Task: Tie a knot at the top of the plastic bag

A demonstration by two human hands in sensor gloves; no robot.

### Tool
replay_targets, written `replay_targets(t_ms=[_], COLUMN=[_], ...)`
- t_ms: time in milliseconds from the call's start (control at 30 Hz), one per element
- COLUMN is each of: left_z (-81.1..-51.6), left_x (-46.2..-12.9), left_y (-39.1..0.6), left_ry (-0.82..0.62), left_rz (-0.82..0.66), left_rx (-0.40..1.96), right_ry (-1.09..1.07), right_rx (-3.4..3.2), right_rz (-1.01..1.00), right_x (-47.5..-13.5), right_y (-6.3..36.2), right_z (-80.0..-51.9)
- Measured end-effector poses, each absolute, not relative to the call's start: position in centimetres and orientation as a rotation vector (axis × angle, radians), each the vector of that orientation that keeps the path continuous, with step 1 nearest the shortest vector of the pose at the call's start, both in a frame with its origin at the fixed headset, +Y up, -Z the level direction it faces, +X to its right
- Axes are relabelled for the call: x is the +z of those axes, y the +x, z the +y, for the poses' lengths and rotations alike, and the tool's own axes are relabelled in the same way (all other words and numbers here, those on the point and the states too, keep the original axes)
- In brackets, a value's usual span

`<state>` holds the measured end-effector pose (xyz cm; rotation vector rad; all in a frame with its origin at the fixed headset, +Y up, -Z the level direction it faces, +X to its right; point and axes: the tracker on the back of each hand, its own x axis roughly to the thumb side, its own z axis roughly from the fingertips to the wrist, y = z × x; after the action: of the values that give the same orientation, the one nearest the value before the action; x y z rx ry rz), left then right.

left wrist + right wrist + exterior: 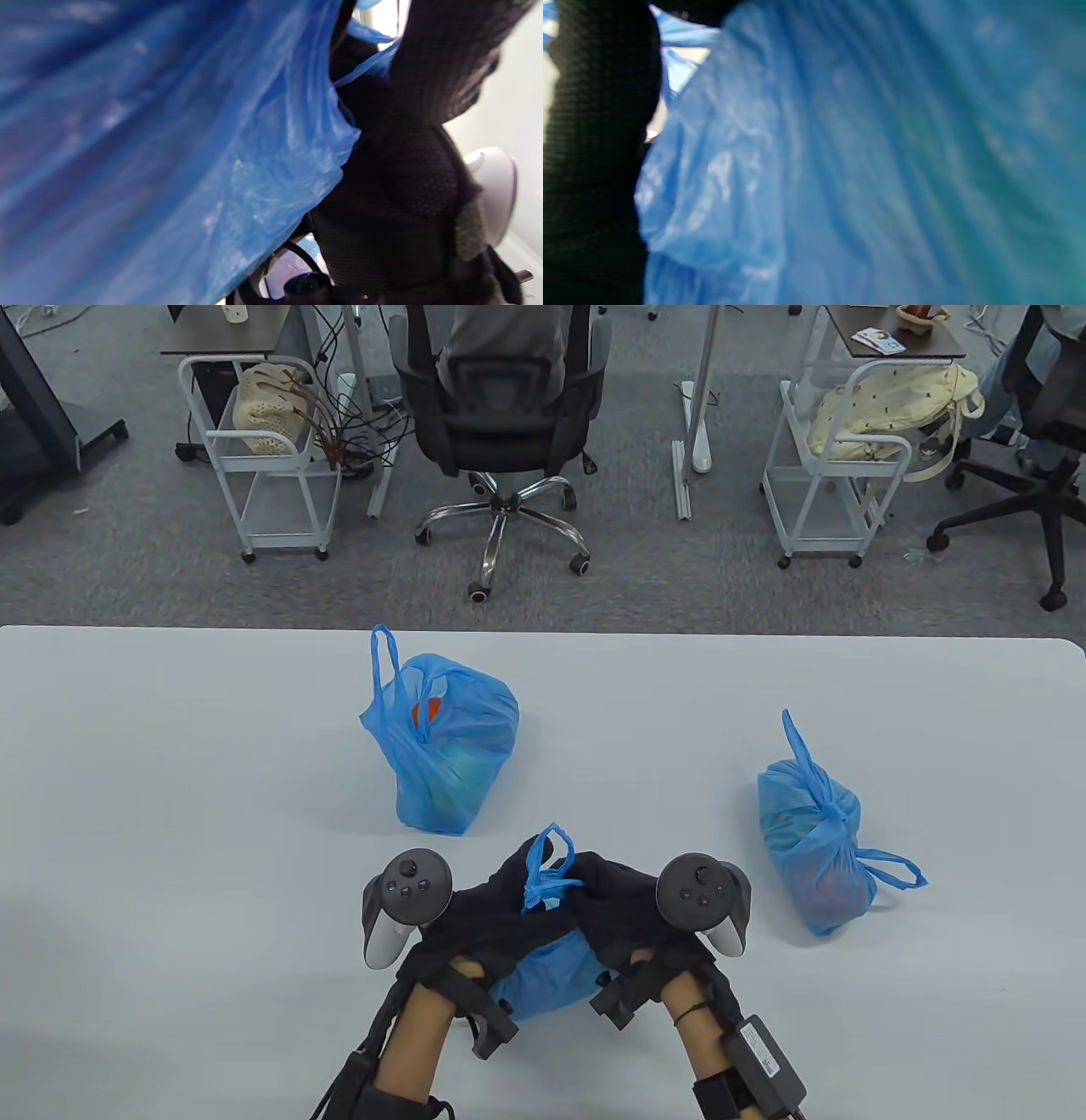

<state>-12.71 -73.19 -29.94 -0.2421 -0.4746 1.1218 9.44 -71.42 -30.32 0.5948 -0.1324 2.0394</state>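
A blue plastic bag stands at the table's front middle between my two hands. My left hand and right hand close around its top from either side, holding the twisted handles, which stick up between the gloves in a small loop and a knot-like twist. The fingertips are hidden by the gloves and the plastic. In the left wrist view the bag fills the left side, with glove fabric beside it. In the right wrist view the bag fills nearly the whole frame, blurred.
An open blue bag with loose handles stands at the middle of the white table. A tied blue bag lies at the right. Beyond the far edge are an office chair and white carts.
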Motion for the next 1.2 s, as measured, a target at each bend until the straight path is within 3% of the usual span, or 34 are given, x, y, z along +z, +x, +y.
replay_targets(t_ms=[233,333,567,700,900,1100,1200], left_z=[-73.0,-73.2,-73.4,-72.7,-71.8,-71.9,-72.4], left_x=[-29.5,-29.4,-29.6,-29.3,-28.5,-28.3,-28.6], left_y=[-12.1,-12.2,-12.5,-11.9,-10.2,-10.0,-10.3], left_ry=[-0.182,-0.098,-0.152,-0.126,-0.109,-0.142,-0.196], left_rz=[-0.443,-0.388,-0.442,-0.485,-0.561,-0.574,-0.568], left_rx=[1.052,1.1,1.208,1.151,0.965,0.972,1.109], right_ry=[0.703,0.698,0.647,0.543,0.613,0.574,0.528], right_rx=[2.353,2.341,2.154,1.941,1.917,1.893,1.853], right_rz=[-0.347,-0.33,-0.119,-0.262,-0.418,-0.499,-0.492], right_x=[-29.2,-29.2,-30.2,-30.1,-28.5,-28.0,-28.2], right_y=[8.0,7.9,10.2,12.2,12.1,12.0,12.7], right_z=[-70.6,-70.6,-70.9,-69.5,-66.3,-65.9,-66.0])
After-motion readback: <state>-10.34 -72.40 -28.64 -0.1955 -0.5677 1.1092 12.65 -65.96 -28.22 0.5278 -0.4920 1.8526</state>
